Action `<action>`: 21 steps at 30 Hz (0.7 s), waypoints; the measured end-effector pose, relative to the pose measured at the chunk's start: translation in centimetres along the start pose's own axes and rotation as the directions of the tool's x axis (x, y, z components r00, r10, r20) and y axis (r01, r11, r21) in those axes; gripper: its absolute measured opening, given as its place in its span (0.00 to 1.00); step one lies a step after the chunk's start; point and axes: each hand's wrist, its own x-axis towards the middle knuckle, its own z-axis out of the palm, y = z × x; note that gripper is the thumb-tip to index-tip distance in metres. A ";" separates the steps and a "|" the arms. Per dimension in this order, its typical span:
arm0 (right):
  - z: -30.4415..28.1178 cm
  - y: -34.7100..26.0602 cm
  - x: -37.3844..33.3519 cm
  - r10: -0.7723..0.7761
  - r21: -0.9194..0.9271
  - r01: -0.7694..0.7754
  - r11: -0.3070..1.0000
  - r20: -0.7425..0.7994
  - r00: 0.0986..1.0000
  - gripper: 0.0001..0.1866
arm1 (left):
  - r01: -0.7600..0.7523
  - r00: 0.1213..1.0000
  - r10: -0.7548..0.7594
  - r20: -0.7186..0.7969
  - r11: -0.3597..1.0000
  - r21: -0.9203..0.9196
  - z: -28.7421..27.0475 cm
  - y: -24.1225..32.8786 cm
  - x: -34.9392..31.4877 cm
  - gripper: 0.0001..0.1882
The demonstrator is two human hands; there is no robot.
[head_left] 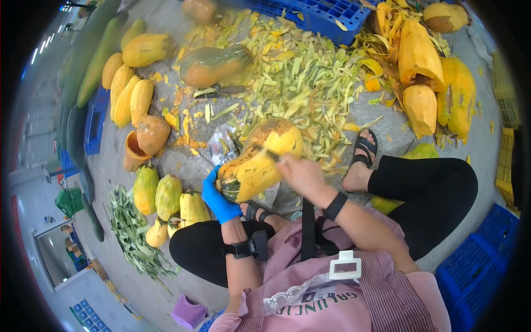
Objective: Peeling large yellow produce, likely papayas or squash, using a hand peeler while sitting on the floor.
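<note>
A partly peeled pumpkin (pixel 257 166) lies tilted between my feet, its skin yellow and orange with a dark green end. My left hand (pixel 218 196), in a blue glove, is closed around that green end and steadies it. My bare right hand (pixel 301 177) grips a peeler (pixel 266 153) against the pumpkin's upper side; the tool is blurred and partly hidden by my fingers. Just beyond, an unpeeled green and orange pumpkin (pixel 215 65) rests on the floor, with a dark-handled knife (pixel 229 89) in front of it. A crumpled plastic bag (pixel 222 145) lies beside the pumpkin I hold.
Peel strips (pixel 298 83) cover the floor ahead. Peeled pumpkins (pixel 423 55) pile at the right, more pumpkins (pixel 141 99) at the left. Green peelings (pixel 130 227) heap at lower left. Blue crates (pixel 475 265) stand at right, another crate (pixel 343 25) ahead. A purple stool (pixel 189 311) is nearby.
</note>
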 end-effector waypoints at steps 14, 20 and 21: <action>-0.6 3.1 2.8 0.119 0.018 -0.119 0.993 0.006 0.993 0.16 | -0.107 0.994 0.109 -0.006 0.982 0.159 -0.7 0.6 0.0 0.16; 1.2 11.2 5.3 0.180 -0.104 -0.177 0.979 0.025 0.983 0.17 | -0.062 0.998 0.058 0.036 0.992 0.109 0.6 0.9 -0.4 0.18; 0.7 11.1 5.7 0.184 -0.149 -0.172 0.974 0.073 0.980 0.17 | -0.074 0.997 0.071 0.028 0.992 0.105 0.0 0.9 0.0 0.18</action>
